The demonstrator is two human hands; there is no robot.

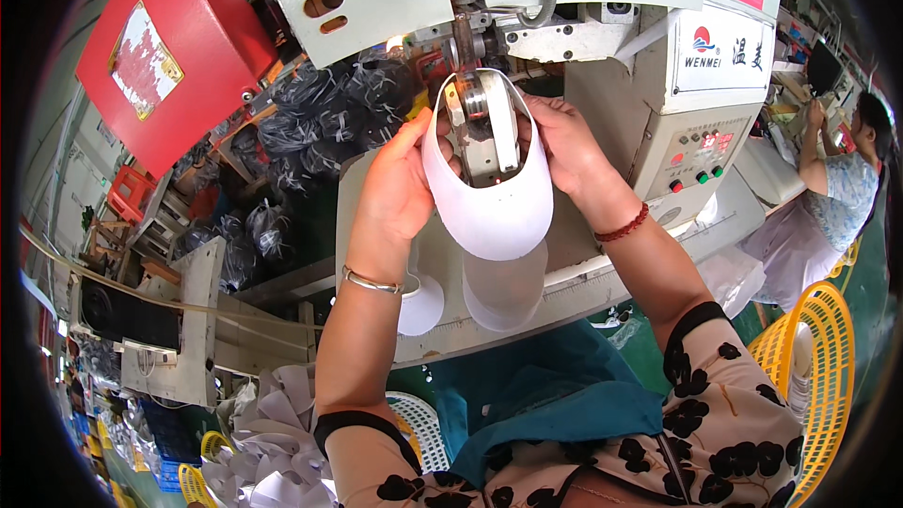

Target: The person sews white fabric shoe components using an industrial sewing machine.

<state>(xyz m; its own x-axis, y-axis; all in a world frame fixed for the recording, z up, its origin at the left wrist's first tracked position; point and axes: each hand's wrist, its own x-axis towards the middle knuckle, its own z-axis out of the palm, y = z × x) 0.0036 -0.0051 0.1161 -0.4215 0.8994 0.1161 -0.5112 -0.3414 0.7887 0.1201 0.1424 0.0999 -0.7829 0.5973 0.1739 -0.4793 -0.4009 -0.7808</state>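
Note:
A smooth white shoe upper [491, 218] with a rounded toe hangs around the metal post and roller [478, 113] of a machine, toe toward me. My left hand [400, 179] grips its left edge, with the fingertips inside the opening. On the other side my right hand [566, 146] pinches the upper right edge, thumb and fingers closed on it. Below the held upper, a second whitish rounded piece [504, 299] lies on the machine table [437, 346]. Another small white piece [421, 309] rests beside my left wrist.
A control box [689, 165] with buttons and a lit display stands right of the work. A red metal housing [179, 47] juts in at upper left, near black plastic bundles [310, 118]. Yellow baskets [823, 357] stand at right, where a co-worker [837, 169] sits. White scraps [273, 433] pile up at lower left.

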